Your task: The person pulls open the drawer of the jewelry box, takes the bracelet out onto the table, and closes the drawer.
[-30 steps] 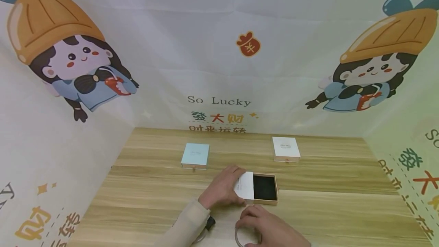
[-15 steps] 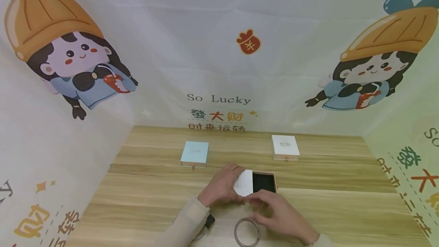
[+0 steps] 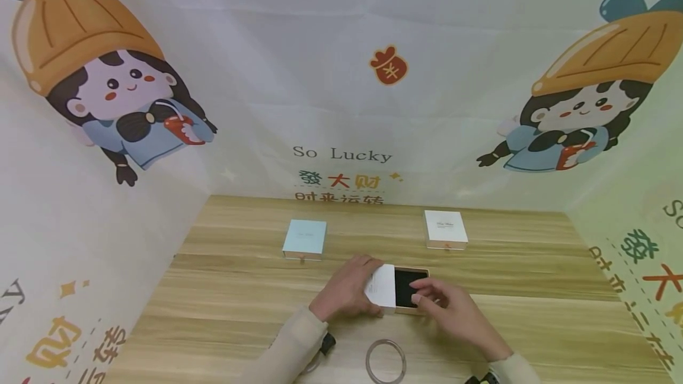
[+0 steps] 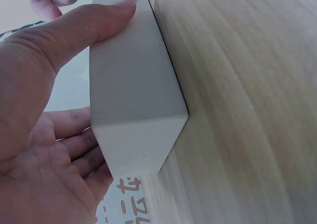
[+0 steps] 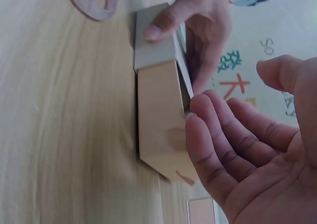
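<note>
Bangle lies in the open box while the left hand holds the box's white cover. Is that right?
Not the bangle's place: the head view shows the bangle on the table, outside the open box. The left hand does hold the white cover.

From my head, one camera looks forward and down, far enough off to take in the tabletop (image 3: 533,265) and printed backdrop (image 3: 288,64). Another, on my left wrist, sits close to my left hand (image 3: 347,290) and faces along the white box (image 4: 133,75), turned sideways so the tabletop fills the picture's right. My right wrist's camera, close to my right hand (image 3: 452,313), looks past the drawer (image 5: 157,110) toward my left hand, tabletop at picture left. All three share the white box; head and right wrist share the ring (image 3: 385,342).
</note>
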Demonstrator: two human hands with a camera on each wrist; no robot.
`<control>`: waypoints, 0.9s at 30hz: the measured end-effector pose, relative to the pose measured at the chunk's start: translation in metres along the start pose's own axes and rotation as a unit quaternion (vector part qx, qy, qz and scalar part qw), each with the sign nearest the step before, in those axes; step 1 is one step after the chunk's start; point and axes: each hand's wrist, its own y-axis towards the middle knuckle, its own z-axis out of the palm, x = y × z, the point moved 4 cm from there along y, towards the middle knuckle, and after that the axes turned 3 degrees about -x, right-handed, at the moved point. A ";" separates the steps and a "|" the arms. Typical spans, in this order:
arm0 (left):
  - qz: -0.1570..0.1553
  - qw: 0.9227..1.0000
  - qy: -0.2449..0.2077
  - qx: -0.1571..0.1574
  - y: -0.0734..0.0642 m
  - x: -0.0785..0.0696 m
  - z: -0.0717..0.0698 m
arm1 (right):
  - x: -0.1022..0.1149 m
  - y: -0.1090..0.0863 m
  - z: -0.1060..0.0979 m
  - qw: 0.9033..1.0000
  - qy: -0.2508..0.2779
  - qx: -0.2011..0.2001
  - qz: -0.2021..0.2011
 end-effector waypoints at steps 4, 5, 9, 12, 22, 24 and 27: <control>-0.001 1.000 -0.003 0.003 0.000 0.000 0.000 | -0.007 0.002 -0.009 0.999 0.020 -0.017 0.036; -0.001 1.000 -0.003 0.003 0.000 0.000 0.000 | -0.009 0.003 -0.011 0.998 0.022 -0.025 0.050; -0.001 1.000 0.003 0.005 0.000 0.000 0.000 | -0.016 0.006 -0.020 0.991 0.033 -0.067 0.109; 0.000 1.000 0.006 0.005 0.001 0.000 0.000 | -0.023 0.008 -0.024 0.984 0.043 -0.093 0.149; -0.003 1.000 0.005 0.008 0.000 0.001 0.002 | -0.046 0.010 -0.021 0.976 0.030 -0.101 0.193; -0.006 1.000 0.003 0.010 0.000 0.001 0.002 | -0.049 0.010 -0.018 0.977 0.035 -0.091 0.190; -0.008 1.000 0.004 0.011 0.001 0.001 0.002 | -0.051 0.010 -0.015 0.978 0.034 -0.086 0.185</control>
